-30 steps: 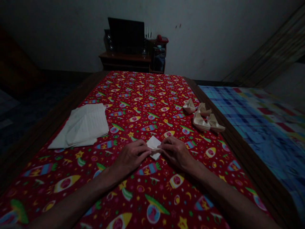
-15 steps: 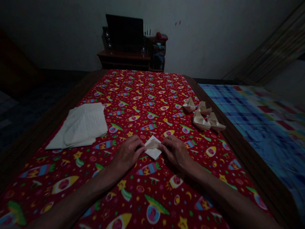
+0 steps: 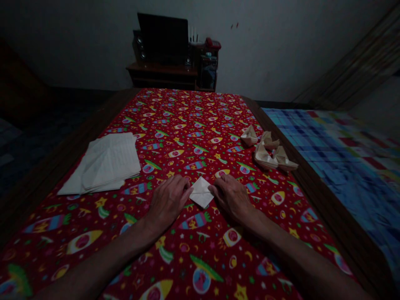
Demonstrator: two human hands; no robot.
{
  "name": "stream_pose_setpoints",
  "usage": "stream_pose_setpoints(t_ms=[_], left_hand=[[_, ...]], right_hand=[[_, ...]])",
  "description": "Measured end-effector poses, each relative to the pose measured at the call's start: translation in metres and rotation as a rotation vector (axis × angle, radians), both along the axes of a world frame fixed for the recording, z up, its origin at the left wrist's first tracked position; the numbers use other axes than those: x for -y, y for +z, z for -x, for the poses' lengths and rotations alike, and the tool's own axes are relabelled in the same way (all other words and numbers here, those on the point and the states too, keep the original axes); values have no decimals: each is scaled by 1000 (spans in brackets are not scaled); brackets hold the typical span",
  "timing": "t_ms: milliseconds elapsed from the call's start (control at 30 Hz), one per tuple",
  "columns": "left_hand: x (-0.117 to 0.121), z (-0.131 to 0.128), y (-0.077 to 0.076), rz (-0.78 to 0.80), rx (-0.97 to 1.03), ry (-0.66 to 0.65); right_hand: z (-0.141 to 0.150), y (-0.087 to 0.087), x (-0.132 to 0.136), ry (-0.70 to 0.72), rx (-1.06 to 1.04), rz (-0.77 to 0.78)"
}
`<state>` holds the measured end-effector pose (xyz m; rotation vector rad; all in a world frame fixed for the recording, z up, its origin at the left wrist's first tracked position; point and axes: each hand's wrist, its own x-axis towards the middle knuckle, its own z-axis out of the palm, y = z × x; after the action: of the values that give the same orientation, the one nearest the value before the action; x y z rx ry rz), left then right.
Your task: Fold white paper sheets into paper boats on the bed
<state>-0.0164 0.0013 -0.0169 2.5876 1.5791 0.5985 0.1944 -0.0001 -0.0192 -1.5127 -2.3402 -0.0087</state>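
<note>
A small square of folded paper (image 3: 201, 193) lies with a corner pointing toward me on the red patterned cloth (image 3: 200, 237). A crease runs across its middle from side to side. My left hand (image 3: 170, 200) grips its left corner, fingers curled and thumb against the edge. At the right corner, my right hand (image 3: 231, 196) pinches the paper between thumb and bent fingers. The fingertips are partly hidden under both hands.
On the left lies a stack of paper sheets (image 3: 109, 162). Several folded paper boats (image 3: 265, 156) stand near the right edge. A monitor (image 3: 163, 39) and a red telephone (image 3: 212, 43) are on furniture beyond the far end. A blue plaid cover (image 3: 312, 158) lies to the right.
The open pocket in the middle of the folded paper has closed, and the paper now lies flat as a diamond. Both hands remain at its side corners; the view has shifted slightly.
</note>
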Motion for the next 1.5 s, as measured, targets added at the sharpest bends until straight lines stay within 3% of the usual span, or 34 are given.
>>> stream_pose_setpoints(t_ms=[267, 433, 500, 633, 700, 1067, 1200, 1300, 1400, 1500], left_hand=[[-2, 0, -2, -108, -64, -353], [2, 3, -5, -10, -57, -416], [5, 5, -4, 34, -77, -408], [10, 6, -1, 92, -124, -381], [11, 7, 0, 100, -143, -376], [21, 27, -4, 15, -175, -347], [20, 30, -7, -16, -102, -343], [12, 29, -8, -30, 67, -314], [4, 21, -4, -17, 205, -233], [-1, 10, 0, 11, 167, -131]], right_hand=[[-1, -1, 0, 19, 6, -37], [0, 0, 0, -8, -4, -52], [1, 0, 1, 19, 0, -76], [1, -1, 6, 324, 43, -150], [-3, -2, 12, 397, 66, -145], [-36, -5, 35, 387, 171, -4], [-28, -3, 33, 364, 146, -51], [-15, 2, 28, 298, 133, -100], [-1, 8, 21, 241, 137, -118], [6, 10, 14, 234, 114, -143]])
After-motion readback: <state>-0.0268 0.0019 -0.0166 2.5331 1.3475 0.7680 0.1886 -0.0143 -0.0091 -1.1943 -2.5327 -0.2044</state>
